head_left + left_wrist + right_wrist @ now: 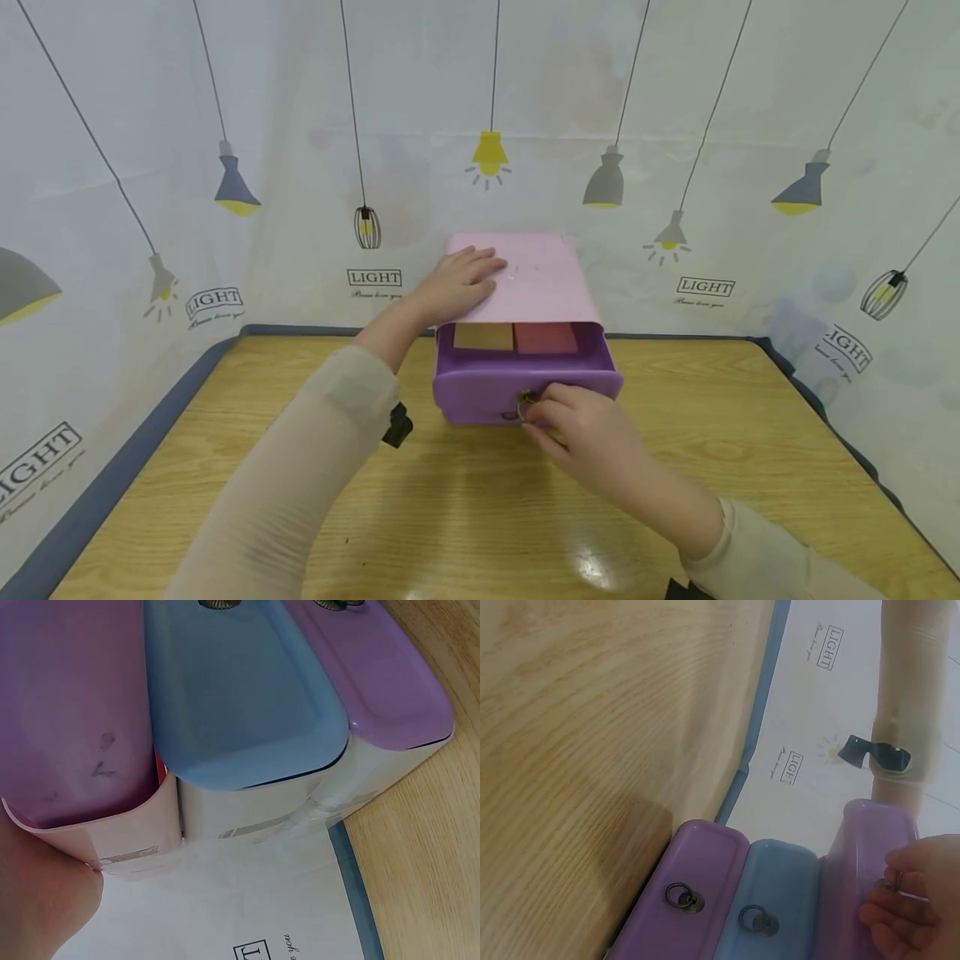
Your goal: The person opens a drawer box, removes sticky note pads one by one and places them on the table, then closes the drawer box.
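A small drawer cabinet with a pink top point(547, 279) stands on the table. Its purple top drawer point(476, 400) is pulled partway out, and a yellow flat piece point(483, 337) and a red flat piece point(545, 338) show inside. My left hand point(462, 283) rests on the left part of the pink top, fingers extended. At the drawer front, my right hand point(588, 425) pinches the metal ring handle point(525, 407). Below, the blue middle drawer point(780, 862) and the purple bottom drawer point(709, 851) sit closed, each with a ring pull.
The wood-grain table point(450, 517) extends around the cabinet. Behind and beside it hangs a white sheet point(420, 83) printed with lamps, with a blue edge strip point(172, 400) along the table's sides.
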Demonstrator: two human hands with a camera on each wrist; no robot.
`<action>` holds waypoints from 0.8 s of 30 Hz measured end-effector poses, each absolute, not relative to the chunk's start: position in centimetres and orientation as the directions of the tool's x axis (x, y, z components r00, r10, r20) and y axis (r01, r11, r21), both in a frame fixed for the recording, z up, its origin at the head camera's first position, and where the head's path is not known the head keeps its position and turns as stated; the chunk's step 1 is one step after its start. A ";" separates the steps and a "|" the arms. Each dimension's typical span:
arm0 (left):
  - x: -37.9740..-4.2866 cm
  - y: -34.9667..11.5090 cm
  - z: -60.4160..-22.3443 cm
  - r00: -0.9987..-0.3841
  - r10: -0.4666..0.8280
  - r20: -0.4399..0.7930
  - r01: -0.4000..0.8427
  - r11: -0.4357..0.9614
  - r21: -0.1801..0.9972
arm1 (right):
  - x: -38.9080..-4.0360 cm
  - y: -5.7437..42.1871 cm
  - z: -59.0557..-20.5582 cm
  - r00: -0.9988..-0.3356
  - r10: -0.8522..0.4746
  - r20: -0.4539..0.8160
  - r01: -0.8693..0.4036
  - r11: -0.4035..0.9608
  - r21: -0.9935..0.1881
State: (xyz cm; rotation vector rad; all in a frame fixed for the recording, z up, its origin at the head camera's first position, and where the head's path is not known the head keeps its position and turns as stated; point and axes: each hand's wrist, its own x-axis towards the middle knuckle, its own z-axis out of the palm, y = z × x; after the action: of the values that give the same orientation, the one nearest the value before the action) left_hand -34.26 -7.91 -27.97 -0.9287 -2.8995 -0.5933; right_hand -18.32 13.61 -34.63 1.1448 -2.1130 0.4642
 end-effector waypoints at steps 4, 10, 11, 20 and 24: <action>-34.3 -7.8 -28.0 -0.820 0.550 0.160 0.568 0.745 0.350 | -17.9 13.7 -34.6 -0.361 -0.598 0.715 -0.844 0.536 0.022; -34.4 -7.8 -28.2 -0.829 0.526 0.187 0.554 0.735 0.391 | -17.8 13.7 -34.6 -0.356 -0.595 0.721 -0.845 0.534 0.023; -34.4 -7.8 -28.3 -0.833 0.519 0.189 0.548 0.734 0.401 | -17.8 13.7 -34.6 -0.357 -0.596 0.720 -0.845 0.535 0.024; -34.1 -7.9 -28.3 -0.840 0.496 0.218 0.537 0.708 0.458 | -17.8 13.7 -34.7 -0.357 -0.594 0.721 -0.846 0.533 0.021; -34.0 -7.9 -28.4 -0.842 0.486 0.232 0.534 0.694 0.483 | -17.8 13.6 -34.7 -0.354 -0.591 0.725 -0.847 0.532 0.021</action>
State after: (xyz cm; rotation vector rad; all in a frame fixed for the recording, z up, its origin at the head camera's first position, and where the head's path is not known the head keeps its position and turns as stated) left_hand -34.03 -7.88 -28.36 -0.8486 -2.8118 -0.8424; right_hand -17.78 13.60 -34.72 1.1608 -2.0783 0.4728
